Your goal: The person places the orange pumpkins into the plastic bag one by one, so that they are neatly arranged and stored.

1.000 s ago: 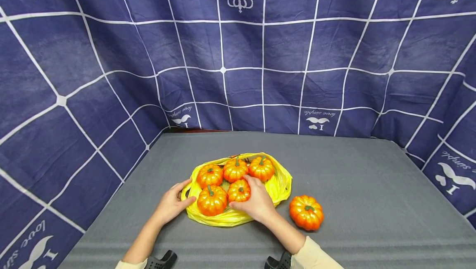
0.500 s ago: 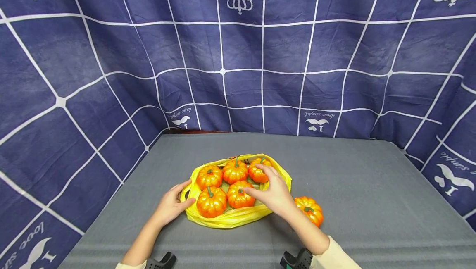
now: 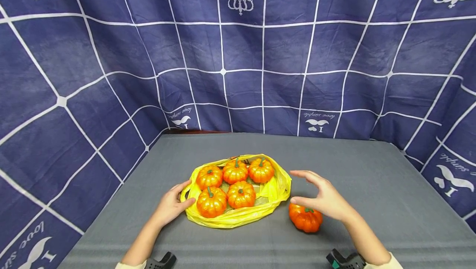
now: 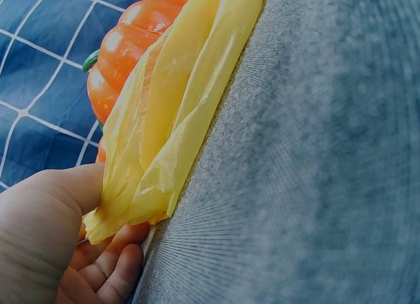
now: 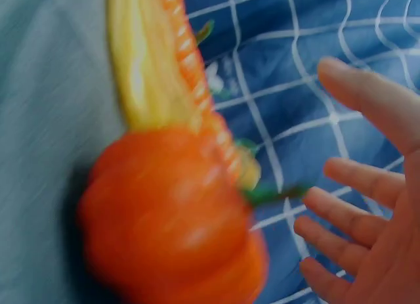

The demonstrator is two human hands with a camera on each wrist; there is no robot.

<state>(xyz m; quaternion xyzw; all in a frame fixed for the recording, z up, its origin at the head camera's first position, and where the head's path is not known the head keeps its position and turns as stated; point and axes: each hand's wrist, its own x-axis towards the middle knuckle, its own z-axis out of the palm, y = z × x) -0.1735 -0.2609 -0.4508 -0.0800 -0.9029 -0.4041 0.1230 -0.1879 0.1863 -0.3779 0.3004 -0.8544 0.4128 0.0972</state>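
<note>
A yellow plastic bag (image 3: 238,220) lies spread on the grey table, holding several small orange pumpkins (image 3: 211,202) with green stems. My left hand (image 3: 172,206) grips the bag's left end; in the left wrist view, the thumb (image 4: 72,189) lies on one side of the yellow film and curled fingers (image 4: 118,271) on the other. Outside the bag, to its right, one pumpkin (image 3: 305,219) sits alone on the table. Just above that pumpkin is my right hand (image 3: 323,196), its fingers spread and holding nothing. In the right wrist view, the blurred pumpkin (image 5: 177,218) stands apart from the fingers.
A grey cloth-covered table (image 3: 372,186) extends around the bag. A blue curtain with white grid lines (image 3: 282,87) hangs behind it and on both sides. Black straps (image 3: 161,260) sit on both wrists.
My right hand has let go of the front right pumpkin in the bag and moved right, over the loose pumpkin. The left hand has stayed at the bag's left end.
</note>
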